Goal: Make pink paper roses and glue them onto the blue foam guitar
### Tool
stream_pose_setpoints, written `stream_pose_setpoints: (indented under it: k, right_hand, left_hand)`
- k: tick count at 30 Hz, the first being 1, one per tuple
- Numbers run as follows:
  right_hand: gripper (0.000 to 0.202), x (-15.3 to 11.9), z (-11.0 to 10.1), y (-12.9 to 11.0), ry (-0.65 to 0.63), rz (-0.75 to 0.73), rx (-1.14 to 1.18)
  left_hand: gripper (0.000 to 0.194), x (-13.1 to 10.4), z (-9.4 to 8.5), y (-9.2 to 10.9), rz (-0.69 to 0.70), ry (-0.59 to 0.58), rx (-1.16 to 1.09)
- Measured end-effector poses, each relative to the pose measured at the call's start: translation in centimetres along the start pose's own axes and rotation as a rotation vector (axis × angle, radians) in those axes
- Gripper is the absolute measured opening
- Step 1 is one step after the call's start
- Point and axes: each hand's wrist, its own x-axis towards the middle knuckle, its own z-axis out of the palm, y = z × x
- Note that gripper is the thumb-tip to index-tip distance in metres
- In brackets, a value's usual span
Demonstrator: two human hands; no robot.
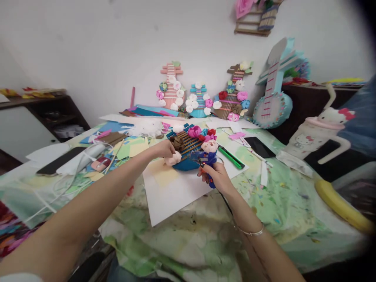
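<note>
A blue and brown paper instrument (188,164) with strings and crepe flowers lies on a white sheet (164,196). At its left edge, my left hand (164,149) has its fingers closed beside a brown flower (178,143) and a pale pink flower (174,158); what the fingertips hold is too small to tell. My right hand (216,175) is wrapped round a blue glue gun (209,157), its nozzle pointing left over the instrument's lower part. Another pale pink flower (209,146) sits on the instrument's right side, just above the gun.
A green cutter (232,157) and a phone (259,147) lie to the right. Further right are a banana (342,205) and a tumbler (308,137). Finished paper instruments (197,102) lean on the wall. Paper scraps (132,148) and a white cable (78,166) lie left.
</note>
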Motion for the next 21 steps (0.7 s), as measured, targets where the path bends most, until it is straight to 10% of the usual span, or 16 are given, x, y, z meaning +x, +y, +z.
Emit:
stream_pose_setpoints:
  k: [21]
  right_hand:
    - [0.033,2.3,1.0,-2.0,0.041,-0.260,-0.725]
  left_hand:
    - [0.017,-1.4,1.9,-3.1,-0.046,0.087,-0.348]
